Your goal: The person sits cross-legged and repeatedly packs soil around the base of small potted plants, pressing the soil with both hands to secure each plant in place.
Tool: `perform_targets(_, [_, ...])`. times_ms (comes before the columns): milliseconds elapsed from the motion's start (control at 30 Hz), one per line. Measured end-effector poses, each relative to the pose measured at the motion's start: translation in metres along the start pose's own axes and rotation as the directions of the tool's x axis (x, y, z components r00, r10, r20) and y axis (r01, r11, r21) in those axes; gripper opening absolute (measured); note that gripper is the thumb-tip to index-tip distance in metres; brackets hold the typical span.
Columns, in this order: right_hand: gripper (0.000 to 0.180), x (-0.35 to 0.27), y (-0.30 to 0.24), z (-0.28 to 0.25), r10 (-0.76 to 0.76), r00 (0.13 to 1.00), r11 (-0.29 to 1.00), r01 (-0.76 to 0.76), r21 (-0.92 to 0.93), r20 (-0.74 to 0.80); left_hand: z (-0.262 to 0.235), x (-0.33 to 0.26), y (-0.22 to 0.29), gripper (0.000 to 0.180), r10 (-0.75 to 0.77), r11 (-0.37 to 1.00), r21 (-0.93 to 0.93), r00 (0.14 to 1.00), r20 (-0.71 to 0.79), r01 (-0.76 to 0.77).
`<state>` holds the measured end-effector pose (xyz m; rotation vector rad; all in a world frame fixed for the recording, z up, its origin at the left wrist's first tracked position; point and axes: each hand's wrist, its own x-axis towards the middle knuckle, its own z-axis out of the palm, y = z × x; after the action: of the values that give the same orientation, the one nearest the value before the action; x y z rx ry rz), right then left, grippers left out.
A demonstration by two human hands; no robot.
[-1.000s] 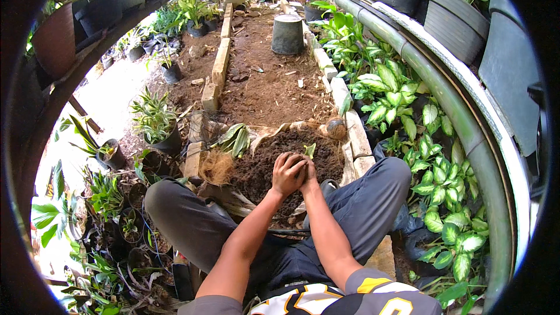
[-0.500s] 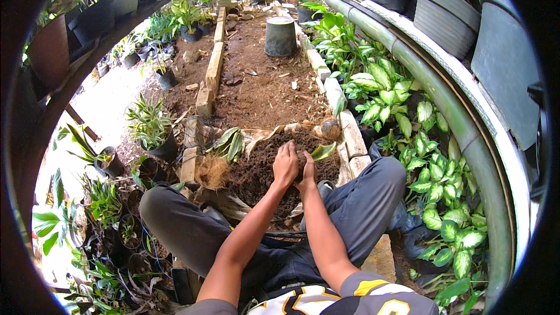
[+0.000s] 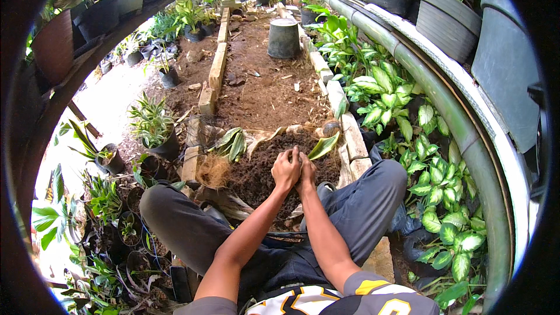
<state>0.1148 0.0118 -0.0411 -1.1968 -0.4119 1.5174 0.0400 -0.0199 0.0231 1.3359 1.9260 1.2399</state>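
Note:
My left hand [image 3: 286, 169] and my right hand [image 3: 307, 171] are pressed together over a heap of dark, crumbly soil [image 3: 251, 176]. Both sets of fingers are curled inward, and whatever lies between the palms is hidden. A green leaf with a pale yellow edge [image 3: 324, 146] sticks up beside my right fingertips; its base is out of sight, so I cannot tell whether it is held. Left of the soil lie a bunch of limp green leaves [image 3: 235, 144] and a tuft of brown fibre [image 3: 213, 171].
Blocks [image 3: 217, 65] edge a long bed of brown soil [image 3: 262, 93] ahead, where an upturned black pot [image 3: 284, 38] stands. Variegated plants [image 3: 385, 90] crowd the right side under a curved bamboo pole [image 3: 446, 90]. Potted plants [image 3: 154, 125] line the left.
My hands have closed together, covering the dark gap between them. My left fingers are more curled. The yellow-edged leaf has tilted more upright.

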Motion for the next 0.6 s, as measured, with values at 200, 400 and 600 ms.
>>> perform_targets(200, [0.065,-0.008,-0.019,0.012,0.127,0.991,0.992,-0.125,-0.031,0.044,-0.015,0.024,0.002,0.072,-0.102,0.994,0.002,0.964,0.245,0.105])
perform_targets(400, [0.056,-0.022,-0.045,0.024,-0.152,0.937,0.987,0.163,-0.008,0.316,-0.018,0.039,-0.030,0.058,-0.354,0.477,-0.606,0.771,0.530,0.636])
perform_targets(600, [0.071,-0.029,-0.042,0.030,-0.258,0.963,0.925,0.271,-0.267,0.081,-0.019,0.039,-0.052,0.062,-0.213,-0.062,-0.790,0.766,0.607,0.609])
